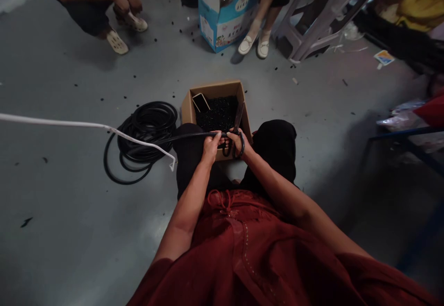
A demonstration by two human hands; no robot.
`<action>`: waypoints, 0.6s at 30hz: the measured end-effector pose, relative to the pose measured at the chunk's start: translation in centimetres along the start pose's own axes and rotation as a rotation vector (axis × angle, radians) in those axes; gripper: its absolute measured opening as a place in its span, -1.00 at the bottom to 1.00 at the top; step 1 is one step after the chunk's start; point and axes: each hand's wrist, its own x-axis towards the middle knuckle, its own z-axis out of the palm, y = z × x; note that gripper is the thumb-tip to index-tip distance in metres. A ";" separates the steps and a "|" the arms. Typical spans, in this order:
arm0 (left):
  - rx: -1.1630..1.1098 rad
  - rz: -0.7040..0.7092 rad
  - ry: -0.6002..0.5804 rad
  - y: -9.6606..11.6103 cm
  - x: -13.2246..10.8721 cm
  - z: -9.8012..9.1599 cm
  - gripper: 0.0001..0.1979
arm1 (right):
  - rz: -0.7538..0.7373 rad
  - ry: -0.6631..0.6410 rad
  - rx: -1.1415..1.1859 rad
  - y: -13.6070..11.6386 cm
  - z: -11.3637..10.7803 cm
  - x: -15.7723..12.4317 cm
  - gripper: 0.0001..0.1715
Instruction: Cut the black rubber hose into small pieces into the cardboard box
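The left hand (pixel 211 149) clamps the black tube (pixel 187 136), led from the coil (pixel 147 130) at 9 o'clock, up to the scissors (pixel 238 116) gripped in the right hand (pixel 237 143), above the box (pixel 215 88).

Dim, even light; warped wide-angle edges.

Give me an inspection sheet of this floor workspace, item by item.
Surface: grey floor.
Job's things: scissors, black tubing, cardboard box of small black pieces.
Clutter: smartphone in the box; black bits scattered on the floor.
Hands: left hand grips the tubing; right hand holds the scissors.
Cables: black coil beside the box; white cord above it.
Surroundings: blue-and-white carton, plastic stool, crouching co-worker, standing person's white shoes.
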 end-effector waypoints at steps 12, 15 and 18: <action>-0.080 0.021 -0.004 0.5 -0.6 -0.1 -0.88 | -0.010 0.082 0.001 -0.7 -0.8 0.4 -0.37; -0.081 0.011 -0.021 0.3 -0.6 -0.1 -0.87 | -0.020 0.076 -0.026 -0.6 -0.9 0.2 -0.38; -0.070 0.028 -0.020 0.2 -0.6 -0.1 -0.87 | -0.029 0.066 -0.052 -0.6 -0.9 -0.1 -0.38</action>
